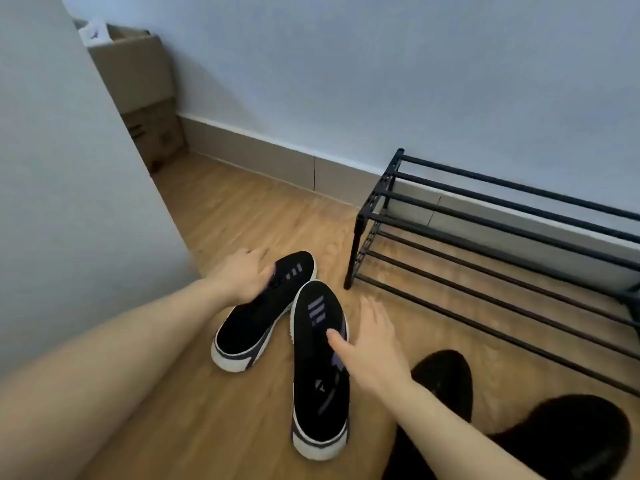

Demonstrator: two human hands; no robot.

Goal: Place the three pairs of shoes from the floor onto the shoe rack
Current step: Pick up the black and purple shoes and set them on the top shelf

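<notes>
Two black sneakers with white soles and purple stripes lie on the wooden floor. The left sneaker (258,311) points away to the right, and my left hand (242,273) rests on its far side with fingers curled over the opening. The right sneaker (320,368) lies lengthwise toward me. My right hand (372,344) is spread flat against its right side, thumb on the upper. A black metal shoe rack (491,237) with two tiers of bars stands empty at the right against the wall.
Cardboard boxes (145,98) are stacked in the far left corner. A pale wall or cabinet side (69,168) rises on the left. My dark-clothed legs (519,427) fill the lower right. A baseboard (277,157) runs along the back wall.
</notes>
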